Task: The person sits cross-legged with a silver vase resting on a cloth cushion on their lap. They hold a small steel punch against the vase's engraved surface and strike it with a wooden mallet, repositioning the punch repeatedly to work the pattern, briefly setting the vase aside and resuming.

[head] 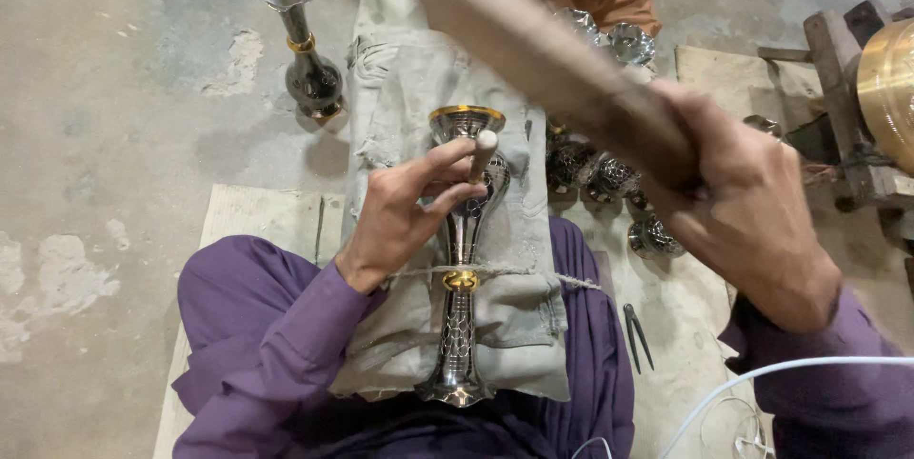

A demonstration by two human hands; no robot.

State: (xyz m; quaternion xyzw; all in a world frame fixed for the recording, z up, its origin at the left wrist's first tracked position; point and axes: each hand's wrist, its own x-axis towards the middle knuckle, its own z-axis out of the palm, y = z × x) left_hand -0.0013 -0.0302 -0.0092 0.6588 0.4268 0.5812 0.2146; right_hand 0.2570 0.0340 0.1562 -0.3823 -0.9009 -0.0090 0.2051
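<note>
Workpiece: engraved metal vase (462, 230), laid flat on a grey cloth pad (400, 107) across the lap, flared mouth pointing away, foot toward the body. Tied down by 1 string (519, 271) crossing at the gold band (461, 280).

Left hand (405, 207): fingers closed narrowly around a short pale punch (483, 152), tip set on the upper bulge of the vase.

Right hand (752, 202): fingers wrapped fully around a wooden mallet (543, 40), raised well above the vase and blurred.

Recommended practice, as a judgement:
1. Set the punch square to the curved surface; a tilted tip probably skids across the polished metal.
2. Rest the heel of the left hand on the pad or vase for a steady reference.
3. Aim the mallet face at the punch head only, clear of the left thumb and fingertips.
4. Use short, even blows; heavy ones risk denting the thin wall.
5. Check string tension, since a slack tie lets the vase roll.

Nearby: 1 standing vase (303, 40) on the floor at upper left, a cluster of similar metal pieces (609, 178) just right of the pad, 1 pair of dividers (636, 335) on the mat.
</note>
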